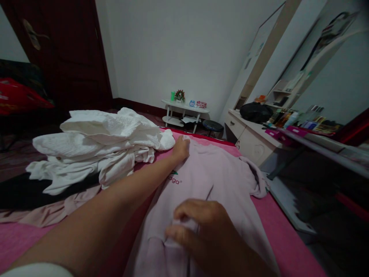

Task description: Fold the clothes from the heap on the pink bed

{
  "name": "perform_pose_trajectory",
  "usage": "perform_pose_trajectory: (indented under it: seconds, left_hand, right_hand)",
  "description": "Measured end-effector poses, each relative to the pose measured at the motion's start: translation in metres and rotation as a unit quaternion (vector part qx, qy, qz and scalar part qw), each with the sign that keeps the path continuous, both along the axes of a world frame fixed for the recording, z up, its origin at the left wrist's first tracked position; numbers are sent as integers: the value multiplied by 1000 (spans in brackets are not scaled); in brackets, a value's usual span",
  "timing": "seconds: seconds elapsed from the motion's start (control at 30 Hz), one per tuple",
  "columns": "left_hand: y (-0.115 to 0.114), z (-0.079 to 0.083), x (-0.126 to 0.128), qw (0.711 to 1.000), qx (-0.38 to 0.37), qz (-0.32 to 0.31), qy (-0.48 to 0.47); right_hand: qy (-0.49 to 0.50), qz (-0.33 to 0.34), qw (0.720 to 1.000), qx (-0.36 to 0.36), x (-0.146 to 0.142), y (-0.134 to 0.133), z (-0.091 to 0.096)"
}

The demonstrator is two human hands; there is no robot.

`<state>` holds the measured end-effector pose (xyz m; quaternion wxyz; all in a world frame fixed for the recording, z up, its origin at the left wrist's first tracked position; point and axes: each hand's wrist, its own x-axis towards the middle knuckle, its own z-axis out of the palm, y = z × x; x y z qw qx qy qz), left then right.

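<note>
A pale pink top (219,181) with a small printed logo lies spread on a pink bed cover (285,246). My left hand (181,148) reaches far across and rests at the top's far edge, fingers curled onto the cloth. My right hand (198,231) is close to me and pinches a fold of the same top between thumb and fingers.
A heap of white clothes (98,142) lies to the left on the bed, over dark and beige cloth. Beyond the bed stand a small white table (184,111), a stool (212,126) and a dresser (253,138) with a black bag and bottles. A dark door (66,54) is at the back left.
</note>
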<state>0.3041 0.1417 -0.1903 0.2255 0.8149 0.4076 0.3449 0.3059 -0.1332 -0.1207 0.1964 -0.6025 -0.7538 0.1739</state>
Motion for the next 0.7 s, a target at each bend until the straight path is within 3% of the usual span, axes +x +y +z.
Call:
perform_pose_trajectory:
  seconds: [0.07, 0.13, 0.27, 0.33, 0.5, 0.7]
  left_hand:
    - [-12, 1, 4, 992, 97, -19, 74]
    - [-23, -3, 8, 973, 165, -55, 155]
    - [-26, -18, 13, 962, 159, -70, 209]
    - [-18, -25, 15, 962, 141, -66, 226]
    - [-3, -30, 23, 959, 100, -65, 257]
    - [-22, -27, 11, 956, 83, -68, 272]
  right_hand:
    - [-4, -71, 992, 104, 11, 20, -2]
    - [-49, -107, 983, 143, 24, 42, -19]
    - [-137, -151, 977, 60, 48, 71, -67]
    - [-161, -149, 975, 35, 55, 75, -82]
    - [-186, -157, 968, 57, 57, 72, -89]
    - [-174, -154, 971, 61, 56, 70, -88]
